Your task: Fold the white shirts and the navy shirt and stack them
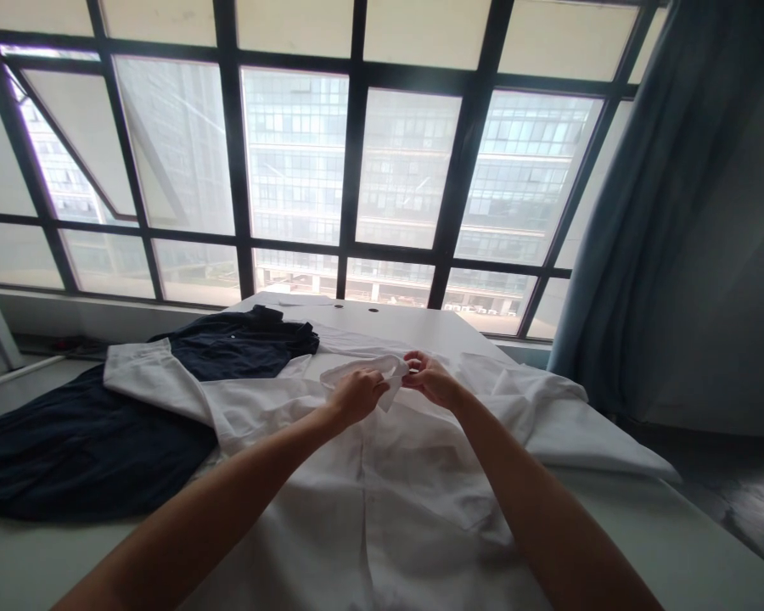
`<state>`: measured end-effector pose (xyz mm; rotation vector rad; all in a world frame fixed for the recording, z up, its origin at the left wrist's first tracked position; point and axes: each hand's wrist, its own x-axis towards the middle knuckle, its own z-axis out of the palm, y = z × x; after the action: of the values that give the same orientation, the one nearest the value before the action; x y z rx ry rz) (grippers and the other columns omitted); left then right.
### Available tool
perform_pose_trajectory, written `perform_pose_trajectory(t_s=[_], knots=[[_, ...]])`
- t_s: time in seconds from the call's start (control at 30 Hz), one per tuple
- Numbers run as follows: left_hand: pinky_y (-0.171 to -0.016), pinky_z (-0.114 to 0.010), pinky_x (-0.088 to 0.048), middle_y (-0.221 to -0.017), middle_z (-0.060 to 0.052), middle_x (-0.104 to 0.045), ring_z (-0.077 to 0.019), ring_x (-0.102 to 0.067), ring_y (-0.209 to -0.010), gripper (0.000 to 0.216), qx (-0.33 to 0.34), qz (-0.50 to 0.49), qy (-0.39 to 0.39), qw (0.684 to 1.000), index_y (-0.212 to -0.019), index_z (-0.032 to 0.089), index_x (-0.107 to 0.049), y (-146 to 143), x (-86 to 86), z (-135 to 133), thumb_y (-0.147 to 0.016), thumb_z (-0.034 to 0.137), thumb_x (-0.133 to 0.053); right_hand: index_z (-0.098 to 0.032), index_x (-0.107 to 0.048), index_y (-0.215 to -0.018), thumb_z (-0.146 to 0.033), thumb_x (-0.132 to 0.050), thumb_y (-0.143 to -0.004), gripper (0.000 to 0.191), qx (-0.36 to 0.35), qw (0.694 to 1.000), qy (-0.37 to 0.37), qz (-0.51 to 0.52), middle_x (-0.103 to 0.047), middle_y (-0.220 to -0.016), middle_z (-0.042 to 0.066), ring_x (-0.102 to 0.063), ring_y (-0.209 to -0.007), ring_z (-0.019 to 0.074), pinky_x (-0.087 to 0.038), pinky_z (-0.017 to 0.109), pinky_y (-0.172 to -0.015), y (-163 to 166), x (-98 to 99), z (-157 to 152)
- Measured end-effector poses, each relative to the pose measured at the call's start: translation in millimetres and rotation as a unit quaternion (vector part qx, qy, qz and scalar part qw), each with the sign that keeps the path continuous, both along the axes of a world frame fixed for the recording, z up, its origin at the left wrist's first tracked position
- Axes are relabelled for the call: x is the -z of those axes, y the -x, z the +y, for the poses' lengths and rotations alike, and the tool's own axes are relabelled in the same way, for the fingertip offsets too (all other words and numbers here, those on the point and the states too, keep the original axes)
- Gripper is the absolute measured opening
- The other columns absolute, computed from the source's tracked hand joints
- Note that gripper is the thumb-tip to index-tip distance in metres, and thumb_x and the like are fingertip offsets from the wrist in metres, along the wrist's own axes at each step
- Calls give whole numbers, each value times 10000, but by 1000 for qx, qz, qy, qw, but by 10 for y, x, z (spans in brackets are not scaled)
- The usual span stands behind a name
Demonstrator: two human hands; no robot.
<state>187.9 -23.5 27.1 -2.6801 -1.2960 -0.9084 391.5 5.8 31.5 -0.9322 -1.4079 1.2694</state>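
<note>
both hands (391, 386) pinch white shirt (395, 475) collar (382, 369) on table (675, 543).

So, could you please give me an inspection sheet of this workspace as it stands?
surface: white table, mostly covered by clothing.
things in hand: white shirt spread flat, front up; its collar lifted off the table.
clutter: dark garment at left, partly under the shirt's sleeve.
hands: left hand and right hand both pinch the collar, close together.
cables: nothing seen.
surroundings: window with dark frames behind the table, buildings outside; blue curtain at right.
</note>
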Motion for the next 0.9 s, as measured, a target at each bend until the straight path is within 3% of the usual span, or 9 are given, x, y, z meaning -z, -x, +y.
perform_pose_trajectory(t_s=[0.1, 0.17, 0.27, 0.43, 0.53, 0.6, 0.67, 0.8, 0.9], knots=[[-772, -323, -519, -887, -101, -706, -219, -671, -858, 150, 6, 18, -3, 1000, -865, 136, -669, 2, 22, 6, -933, 227, -571, -197, -627, -902, -168, -745, -590, 335, 79, 974, -127, -170, -590, -977, 33, -612, -776, 164, -550, 363, -732, -4, -63, -12], [-783, -327, -524, -911, -105, -705, -219, -672, -869, 141, 11, 28, -7, 1000, -914, 130, -667, 3, 39, -2, -939, 213, -555, -205, -694, -927, -175, -673, -717, 213, 73, 929, -222, -286, -554, -1173, 83, -613, -939, 202, -536, 387, -821, -17, -141, -60], [-789, -334, -528, -938, -107, -703, -225, -671, -878, 163, 25, 39, -20, 999, -996, 123, -663, 18, 52, -20, -950, 218, -539, -248, -748, -989, -155, -599, -838, 232, 35, 847, -310, -431, -497, -1336, 91, -542, -1150, 241, -461, 419, -973, -32, -264, -170], [-809, -340, -528, -916, -103, -698, -231, -673, -895, 141, 11, 67, -21, 997, -931, 130, -664, 48, 29, -41, -946, 228, -563, -229, -759, -964, -199, -591, -898, 183, 95, 703, -341, -616, -576, -1247, 105, -535, -1104, 264, -436, 410, -928, 16, -394, -318], [-800, -357, -527, -905, -111, -700, -248, -679, -885, 154, -8, 88, -14, 996, -900, 131, -663, 26, -7, -50, -939, 253, -577, -174, -732, -993, -191, -489, -947, 248, 156, 639, -359, -662, -612, -1121, 134, -544, -1023, 258, -420, 388, -875, 76, -389, -340], [-774, -364, -527, -874, -111, -700, -258, -685, -857, 177, -17, 97, -10, 995, -890, 130, -666, 18, -37, -46, -938, 279, -581, -144, -709, -1011, -166, -423, -963, 291, 171, 618, -368, -673, -618, -1076, 145, -548, -994, 254, -413, 373, -857, 107, -358, -329], [-754, -359, -523, -869, -107, -702, -256, -689, -837, 215, -11, 95, -13, 995, -891, 134, -665, 54, -66, -13, -948, 318, -568, -123, -686, -1038, -133, -387, -962, 308, 186, 617, -362, -673, -618, -1062, 151, -554, -979, 248, -412, 357, -852, 115, -322, -307], [-885, -368, -480, -1055, -102, -708, -246, -669, -991, 264, 64, 73, -59, 993, -1060, 164, -642, 323, -119, 171, -954, 393, -562, -105, -642, -1107, -105, -354, -959, 325, 223, 647, -332, -649, -606, -1092, 150, -566, -970, 228, -430, 317, -852, 76, -279, -269], [-965, -376, -422, -1117, -93, -705, -239, -643, -1059, 320, 86, 75, -82, 990, -1182, 182, -608, 601, -160, 337, -940, 391, -588, -109, -633, -1113, -123, -352, -963, 319, 221, 659, -323, -642, -599, -1103, 145, -567, -981, 221, -434, 307, -865, 36, -264, -273]])
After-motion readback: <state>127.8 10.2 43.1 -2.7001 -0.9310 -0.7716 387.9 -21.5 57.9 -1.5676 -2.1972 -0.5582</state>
